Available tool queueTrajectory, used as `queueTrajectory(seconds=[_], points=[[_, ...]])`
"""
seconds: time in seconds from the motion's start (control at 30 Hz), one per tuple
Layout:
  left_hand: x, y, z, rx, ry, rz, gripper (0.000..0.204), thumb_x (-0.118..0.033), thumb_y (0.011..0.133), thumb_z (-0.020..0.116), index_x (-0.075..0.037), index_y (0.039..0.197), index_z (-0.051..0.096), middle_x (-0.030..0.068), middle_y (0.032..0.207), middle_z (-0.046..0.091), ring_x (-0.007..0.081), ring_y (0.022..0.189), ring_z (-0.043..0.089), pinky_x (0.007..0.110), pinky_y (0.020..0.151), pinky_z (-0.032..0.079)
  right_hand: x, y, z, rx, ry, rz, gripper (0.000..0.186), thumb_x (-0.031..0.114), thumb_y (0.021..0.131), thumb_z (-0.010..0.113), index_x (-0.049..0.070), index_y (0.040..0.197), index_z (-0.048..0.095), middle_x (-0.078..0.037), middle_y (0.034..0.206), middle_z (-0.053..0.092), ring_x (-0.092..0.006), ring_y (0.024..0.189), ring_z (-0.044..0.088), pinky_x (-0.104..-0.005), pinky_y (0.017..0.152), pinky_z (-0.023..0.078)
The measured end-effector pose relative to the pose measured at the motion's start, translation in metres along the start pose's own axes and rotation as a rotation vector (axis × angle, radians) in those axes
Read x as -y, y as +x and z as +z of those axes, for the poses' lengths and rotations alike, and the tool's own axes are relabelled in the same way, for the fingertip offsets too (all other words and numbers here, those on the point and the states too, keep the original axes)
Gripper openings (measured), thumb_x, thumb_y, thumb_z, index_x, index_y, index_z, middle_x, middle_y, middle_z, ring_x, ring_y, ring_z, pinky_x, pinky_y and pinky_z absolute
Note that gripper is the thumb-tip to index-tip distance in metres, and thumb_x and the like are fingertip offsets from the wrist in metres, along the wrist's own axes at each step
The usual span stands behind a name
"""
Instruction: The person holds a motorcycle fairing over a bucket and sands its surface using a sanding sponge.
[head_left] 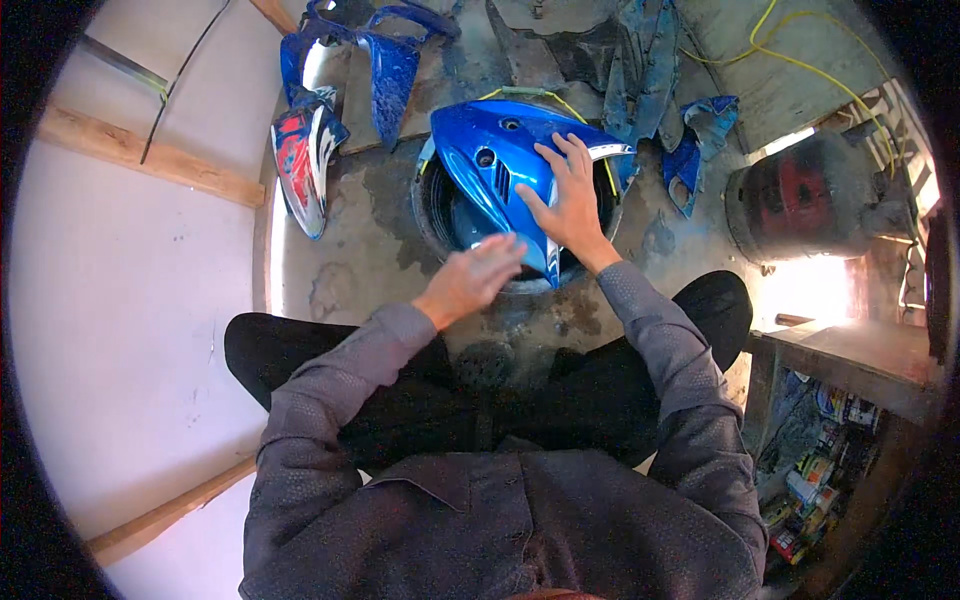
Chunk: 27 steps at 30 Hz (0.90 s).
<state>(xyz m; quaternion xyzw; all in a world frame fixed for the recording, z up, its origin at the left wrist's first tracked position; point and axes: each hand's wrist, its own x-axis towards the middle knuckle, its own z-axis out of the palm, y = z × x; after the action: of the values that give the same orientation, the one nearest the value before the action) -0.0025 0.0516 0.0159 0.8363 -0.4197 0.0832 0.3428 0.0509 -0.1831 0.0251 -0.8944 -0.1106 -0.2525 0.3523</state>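
Panel [520, 152]: glossy blue, silver-white at its right and lower tips
Tub under the panel [432, 215]: blackish
Long piece left of the panel [297, 160]: red, white and blue, patchy
Cylinder right of the panel [800, 195]: dark grey, red-patched
Sleeves [335, 385]: grey, finely speckled

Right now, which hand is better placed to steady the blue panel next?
Probably the right hand: it lies spread on the blue panel, while the left hand is blurred, at the panel's lower edge.
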Motion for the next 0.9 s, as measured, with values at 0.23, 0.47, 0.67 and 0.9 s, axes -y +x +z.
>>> queueTrajectory(seconds=[0.23,0.47,0.67,0.9], points=[[0.06,0.016,-0.032,-0.194,0.136,-0.213,0.024,-0.013,0.1,0.072,-0.01,0.123,0.074,0.0115,0.134,0.074,0.0371,0.113,0.075,0.044,0.09,0.064,0.007,0.002,0.0,0.007,-0.006,0.008,0.07,0.033,0.084,0.087,0.005,0.143,0.062,-0.027,0.155,0.048,-0.0489,0.152,0.035,-0.0584,0.126,0.033],[0.026,0.018,-0.027,0.012,-0.062,0.046,0.029,-0.014,0.1,0.075,-0.011,0.128,0.074,0.0144,0.127,0.075,0.0347,0.117,0.074,0.042,0.095,0.062,0.002,0.001,-0.001,-0.009,0.001,0.001,0.07,0.033,0.084,0.087,0.005,0.142,0.062,-0.027,0.155,0.049,-0.0487,0.152,0.035,-0.0579,0.126,0.033],[0.03,0.013,-0.021,-0.092,0.012,-0.089,0.032,-0.014,0.098,0.076,-0.009,0.13,0.073,0.0177,0.131,0.075,0.037,0.123,0.072,0.046,0.098,0.062,0.004,0.001,0.0,0.0,0.004,0.003,0.068,0.033,0.085,0.087,0.005,0.142,0.062,-0.026,0.155,0.049,-0.0491,0.152,0.036,-0.0584,0.125,0.033],[0.067,0.039,-0.047,-0.152,0.121,-0.114,0.026,-0.017,0.104,0.069,-0.013,0.128,0.075,0.0153,0.129,0.075,0.0422,0.11,0.075,0.046,0.097,0.062,0.006,0.002,-0.003,-0.007,-0.016,-0.004,0.068,0.033,0.085,0.086,0.005,0.142,0.062,-0.026,0.154,0.05,-0.0493,0.151,0.036,-0.0582,0.125,0.034]])
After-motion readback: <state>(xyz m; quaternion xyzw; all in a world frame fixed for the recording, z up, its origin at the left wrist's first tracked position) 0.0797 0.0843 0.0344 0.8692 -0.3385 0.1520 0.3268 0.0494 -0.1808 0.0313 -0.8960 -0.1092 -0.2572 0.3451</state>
